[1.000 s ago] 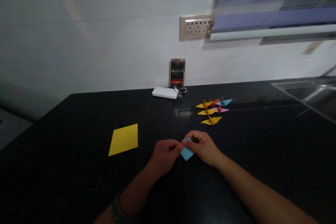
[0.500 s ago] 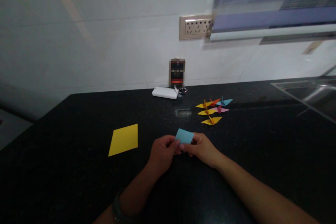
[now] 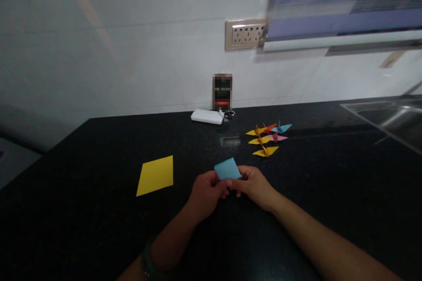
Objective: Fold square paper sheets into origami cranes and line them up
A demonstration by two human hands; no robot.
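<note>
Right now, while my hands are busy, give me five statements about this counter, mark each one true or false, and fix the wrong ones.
1. The left hand and the right hand both hold the light blue paper. True.
2. The yellow sheet lies to the right of both hands. False: it lies to the left of them.
3. Six folded paper birds stand on the black counter. True.
4. The dark wristband is on the right wrist. False: it is on the left wrist.
5. The white oblong object lies near the wall. True.
</note>
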